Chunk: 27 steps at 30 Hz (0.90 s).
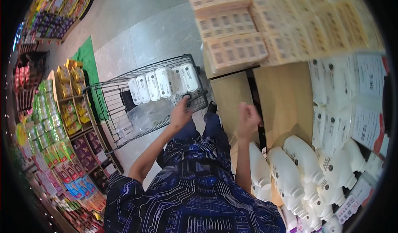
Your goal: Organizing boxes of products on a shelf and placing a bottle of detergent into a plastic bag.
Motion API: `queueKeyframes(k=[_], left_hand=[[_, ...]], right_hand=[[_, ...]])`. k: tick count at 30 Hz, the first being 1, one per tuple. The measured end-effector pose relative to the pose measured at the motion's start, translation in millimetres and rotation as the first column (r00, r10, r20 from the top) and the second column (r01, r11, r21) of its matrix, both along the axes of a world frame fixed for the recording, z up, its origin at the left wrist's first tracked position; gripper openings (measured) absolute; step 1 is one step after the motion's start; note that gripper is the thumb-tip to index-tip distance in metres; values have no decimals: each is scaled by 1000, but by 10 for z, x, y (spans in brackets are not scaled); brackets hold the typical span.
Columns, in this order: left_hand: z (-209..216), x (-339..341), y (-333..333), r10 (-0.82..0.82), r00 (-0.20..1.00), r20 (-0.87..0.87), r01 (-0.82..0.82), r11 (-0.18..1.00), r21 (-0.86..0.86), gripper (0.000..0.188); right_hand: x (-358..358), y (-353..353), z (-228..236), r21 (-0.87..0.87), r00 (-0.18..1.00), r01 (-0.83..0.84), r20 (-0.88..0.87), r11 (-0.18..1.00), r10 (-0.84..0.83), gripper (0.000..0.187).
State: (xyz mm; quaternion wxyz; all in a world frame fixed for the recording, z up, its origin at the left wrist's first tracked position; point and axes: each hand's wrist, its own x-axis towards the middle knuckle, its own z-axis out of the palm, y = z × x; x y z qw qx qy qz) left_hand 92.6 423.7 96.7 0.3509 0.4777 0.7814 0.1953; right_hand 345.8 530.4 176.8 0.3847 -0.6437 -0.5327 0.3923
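A black wire shopping cart [143, 65] stands ahead of me, slightly left. Inside it, several white packs [166, 82] with rounded ends lie side by side in a row, next to a crumpled clear plastic bag [147, 116]. My left hand [180, 113] is at the cart's near rim, its fingers bent over the wire close to the packs. Over the edge of a brown cardboard-coloured display surface [234, 96], my right hand [248, 117] is raised with curled fingers. Nothing shows in it.
White bottles [298, 154] lie piled at the lower right, beside upright white packs [325, 79] and price signs [369, 73]. Wrapped beige packs [236, 48] are stacked at the far right. Snack shelves [68, 104] line the left. Grey tiled floor [141, 29] extends beyond the cart.
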Motion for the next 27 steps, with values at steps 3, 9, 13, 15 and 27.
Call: queueKeyframes(k=[3, 9, 13, 15, 27], left_hand=[[-623, -1002, -635, 325, 945, -32, -325, 946, 0, 63], [-1241, -2182, -844, 368, 867, -335, -401, 915, -34, 60], [-1631, -2491, -328, 378, 863, -334, -325, 923, 205, 61], [-1769, -2586, -98, 381, 844, -378, -314, 922, 228, 64], [-1993, -2512, 164, 359, 854, -376, -367, 929, 51, 101]], right_hand=[[-949, -150, -391, -249, 918, -357, -271, 901, 289, 25], [-2609, -512, -2137, -412, 791, -592, -130, 692, 598, 72], [-3518, -362, -2660, -546, 793, -519, -19, 658, 609, 102], [-3845, -441, -2866, -588, 830, -405, 84, 700, 552, 122], [-3458, -148, -2966, -660, 883, -418, -136, 624, 449, 79]])
